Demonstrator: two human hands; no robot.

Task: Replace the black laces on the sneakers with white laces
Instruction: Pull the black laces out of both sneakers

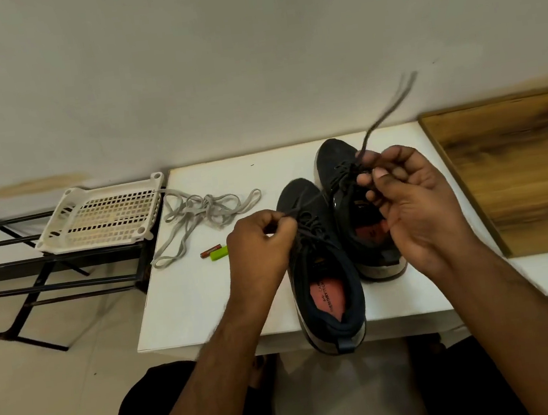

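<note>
Sneakers, pair, dark: near sneaker (321, 270) and far sneaker (351, 198) side by side on white table (188, 304), toes toward wall; near heel overhangs front edge. Black laces (309, 227) threaded in both. Left hand (262, 239): fingers curled, pinching a lace end at near sneaker. Right hand (409, 197): pinching a black lace end (388, 110), blurred, raised above far sneaker. White laces (204, 212): loose tangle, left part of table. Battery (210, 250) and green piece (219, 253): touching, near tangle. White perforated tray (104, 216): on black rack (32, 275), left of table.
</note>
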